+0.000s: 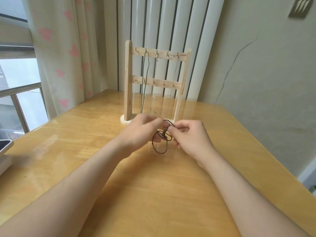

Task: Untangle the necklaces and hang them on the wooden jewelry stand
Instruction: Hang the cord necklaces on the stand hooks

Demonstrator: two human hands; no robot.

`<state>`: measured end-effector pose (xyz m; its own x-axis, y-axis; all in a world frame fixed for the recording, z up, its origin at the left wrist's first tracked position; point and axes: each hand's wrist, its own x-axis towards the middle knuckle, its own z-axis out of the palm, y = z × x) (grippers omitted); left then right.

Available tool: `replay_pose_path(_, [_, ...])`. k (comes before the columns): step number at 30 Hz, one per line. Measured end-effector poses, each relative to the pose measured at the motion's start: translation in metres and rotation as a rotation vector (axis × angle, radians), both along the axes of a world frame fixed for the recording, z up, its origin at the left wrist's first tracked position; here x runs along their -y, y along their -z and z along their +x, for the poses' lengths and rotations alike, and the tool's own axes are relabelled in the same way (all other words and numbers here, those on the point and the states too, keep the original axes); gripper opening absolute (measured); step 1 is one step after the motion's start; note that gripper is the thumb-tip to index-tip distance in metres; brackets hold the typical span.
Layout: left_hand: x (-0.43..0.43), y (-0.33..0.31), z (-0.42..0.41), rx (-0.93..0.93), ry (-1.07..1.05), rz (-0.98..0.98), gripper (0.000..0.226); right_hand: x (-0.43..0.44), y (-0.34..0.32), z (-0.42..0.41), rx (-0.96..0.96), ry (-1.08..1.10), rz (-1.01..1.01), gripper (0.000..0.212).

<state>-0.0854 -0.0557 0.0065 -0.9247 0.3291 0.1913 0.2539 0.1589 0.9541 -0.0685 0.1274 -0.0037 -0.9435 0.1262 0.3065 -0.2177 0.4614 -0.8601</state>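
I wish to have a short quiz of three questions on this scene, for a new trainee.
1. True or false: the brown cord necklace already hangs on the wooden jewelry stand.
2. Which hook of the top bar is free? A) leftmost B) middle C) rightmost
3. Fill in: right of the green cord necklace hangs a silver ____.
Key: 1 false, the left hand and the right hand hold it; 2 A, the leftmost hook; 3 chain.
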Motion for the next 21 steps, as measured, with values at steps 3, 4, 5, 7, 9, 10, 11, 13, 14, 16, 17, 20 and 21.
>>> replay_pose_path(3, [0.001,-0.0028,-0.001,0.162,0.031,0.159,0.046,-0.0003,-0.0005,0.0009,0.046,-0.042,-0.139,0.01])
replay_pose_path(4, [0.001,-0.0027,-0.0014,0.196,0.044,0.195,0.047,-0.0004,-0.0004,0.0007,0.056,-0.059,-0.18,0.01])
replay_pose_path(5, [0.0006,-0.0024,-0.0022,0.221,0.053,0.225,0.046,-0.0005,-0.0006,0.0009,0.066,-0.075,-0.219,0.01])
replay_pose_path(7, [0.0009,-0.0011,-0.0037,0.244,0.055,0.258,0.044,0.0,-0.0008,0.002,0.084,-0.103,-0.28,0.009])
replay_pose_path(9, [0.0017,-0.0008,-0.0038,0.222,0.052,0.245,0.04,0.0003,-0.0012,0.0036,0.095,-0.125,-0.316,0.006])
replay_pose_path(10, [0.0022,-0.0008,-0.0032,0.197,0.047,0.222,0.038,0.0003,-0.0013,0.004,0.097,-0.136,-0.323,0.003])
replay_pose_path(11, [0.0027,-0.0007,-0.0021,0.167,0.038,0.189,0.035,-0.0001,-0.0013,0.0045,0.099,-0.145,-0.326,0.003])
replay_pose_path(13, [0.0038,0.0003,-0.0008,0.112,0.018,0.125,0.025,-0.0005,-0.001,0.0035,0.104,-0.165,-0.325,0.007])
replay_pose_path(14, [0.0041,0.0011,-0.0005,0.09,0.007,0.104,0.02,-0.0002,-0.0007,0.0026,0.11,-0.184,-0.329,0.011])
replay_pose_path(16, [0.0042,0.0023,-0.0001,0.049,-0.006,0.074,0.015,0.0014,-0.0009,0.0021,0.136,-0.245,-0.339,0.02])
replay_pose_path(17, [0.0039,0.0021,-0.0001,0.03,-0.015,0.06,0.013,0.0023,-0.0015,0.0022,0.155,-0.279,-0.343,0.024])
replay_pose_path(20, [0.0028,0.0016,-0.0004,-0.039,-0.05,-0.006,0.012,0.0045,-0.0052,0.0043,0.196,-0.354,-0.361,0.031])
replay_pose_path(21, [0.0022,0.0016,-0.0001,-0.055,-0.058,-0.03,0.014,0.0049,-0.0055,0.0046,0.189,-0.36,-0.356,0.032])
